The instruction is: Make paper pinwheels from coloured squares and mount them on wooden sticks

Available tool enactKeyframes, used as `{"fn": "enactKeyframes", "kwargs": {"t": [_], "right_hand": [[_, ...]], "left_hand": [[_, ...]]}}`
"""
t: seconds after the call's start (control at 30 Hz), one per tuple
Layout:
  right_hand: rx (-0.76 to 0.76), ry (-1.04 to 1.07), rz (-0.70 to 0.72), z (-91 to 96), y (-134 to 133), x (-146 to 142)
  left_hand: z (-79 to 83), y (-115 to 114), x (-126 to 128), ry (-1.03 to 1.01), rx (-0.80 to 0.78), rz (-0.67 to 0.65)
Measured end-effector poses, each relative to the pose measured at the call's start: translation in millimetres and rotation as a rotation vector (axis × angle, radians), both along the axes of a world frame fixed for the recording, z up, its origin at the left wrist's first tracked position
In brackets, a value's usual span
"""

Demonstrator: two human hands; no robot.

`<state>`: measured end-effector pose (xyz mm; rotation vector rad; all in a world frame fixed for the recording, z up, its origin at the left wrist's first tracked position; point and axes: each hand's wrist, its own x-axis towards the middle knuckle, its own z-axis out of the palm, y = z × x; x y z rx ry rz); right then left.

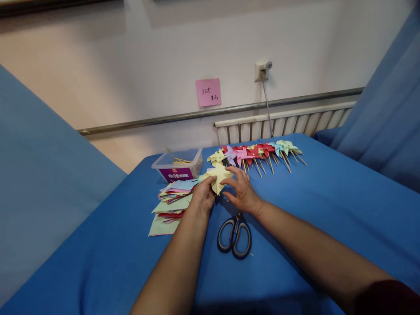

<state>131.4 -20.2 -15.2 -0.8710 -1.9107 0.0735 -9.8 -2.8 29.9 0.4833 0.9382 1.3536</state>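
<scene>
My left hand (pixel 204 194) pinches a pale yellow paper pinwheel (pixel 217 177) by its lower left side, just above the table. My right hand (pixel 242 188) is at the pinwheel's right edge with its fingers curved and apart; whether a fingertip touches the paper I cannot tell. No stick shows on this pinwheel. Below the hands lies a pair of scissors (pixel 235 236) with dark and grey handles towards me. Left of my left hand are stacks of coloured paper sheets (pixel 173 203), partly hidden behind my forearm.
Finished pinwheels on sticks (pixel 256 154) lie in a row at the back. A clear plastic box (pixel 179 164) with a purple label holds thin sticks. A blue cloth (pixel 295 245) covers the table. Behind are a radiator (pixel 285 124), a socket with a cord (pixel 261 71) and a pink note (pixel 208 92).
</scene>
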Motion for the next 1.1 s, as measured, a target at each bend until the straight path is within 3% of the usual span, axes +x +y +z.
{"fn": "enactKeyframes", "kwargs": {"t": [0.37, 0.6, 0.83, 1.1], "right_hand": [[0.064, 0.011, -0.027, -0.6, 3.1, -1.9], [-0.086, 0.180, -0.039, -3.0, 11.9, 1.0], [-0.246, 0.283, -0.107, -4.6, 20.0, 5.0], [-0.270, 0.268, -0.155, -8.6, 23.6, 5.2]], "left_hand": [[-8.6, 0.5, 3.2, 0.040, 0.030, -0.052], [-20.5, 5.4, -0.3, 0.125, 0.080, -0.061], [-17.8, -0.5, 2.5, 0.220, 0.085, -0.073], [-18.2, -2.6, 5.2, 0.311, 0.092, -0.092]]}}
